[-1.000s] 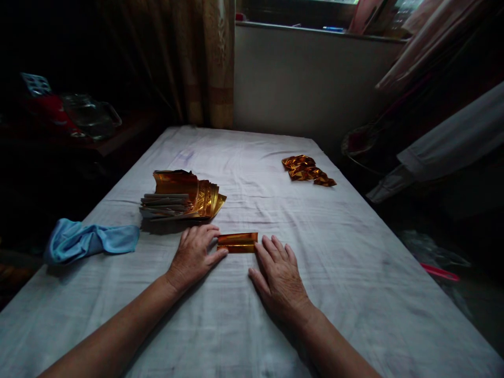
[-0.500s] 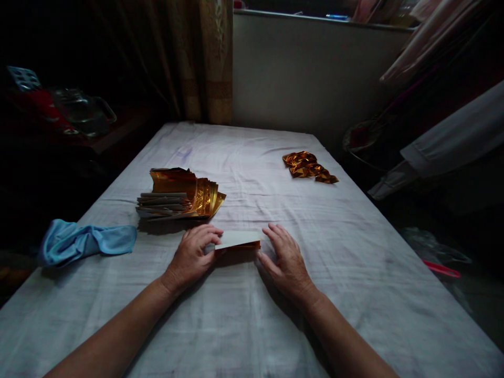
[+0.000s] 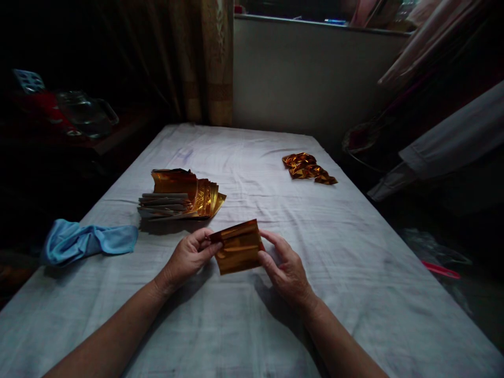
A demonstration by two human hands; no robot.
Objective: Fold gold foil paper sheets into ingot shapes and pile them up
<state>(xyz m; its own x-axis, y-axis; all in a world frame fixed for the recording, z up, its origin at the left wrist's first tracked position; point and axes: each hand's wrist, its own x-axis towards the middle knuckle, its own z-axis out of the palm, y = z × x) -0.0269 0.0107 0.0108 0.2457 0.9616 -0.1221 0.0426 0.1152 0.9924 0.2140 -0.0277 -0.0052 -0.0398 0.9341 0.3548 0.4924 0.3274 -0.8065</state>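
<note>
White sheet-covered surface (image 3: 275,325) fills most of the view, wrinkled, running from the near edge to a pale wall (image 3: 307,79) at the back. Patterned curtain (image 3: 205,63) hangs at the far left corner of the surface, beside the wall. Pale hanging cloth (image 3: 452,142) sits off the right edge, well apart from the hands. Blue cloth (image 3: 86,241) lies bunched on the surface's left edge, left of the left hand and not touching it. Stack of gold foil sheets (image 3: 181,197) lies on the sheet just beyond the left hand, fanned, gold faces up on the right side, grey edges showing on the left side. Left hand (image 3: 187,257) and right hand (image 3: 287,268) are both raised a little over the near middle of the surface, forearms coming in from the bottom. Gold foil sheet (image 3: 238,247) is held between them, tilted up, shiny side toward the camera. Left thumb and fingers are pinched on its left edge; right thumb and fingers are pinched on its right edge. Glass jug (image 3: 84,113) stands in the dark at far left, off the surface. Small pile of folded gold pieces (image 3: 309,169) lies on the sheet far right, well apart from the hands. Thin red item (image 3: 439,270) lies low at right, too dark to identify.
</note>
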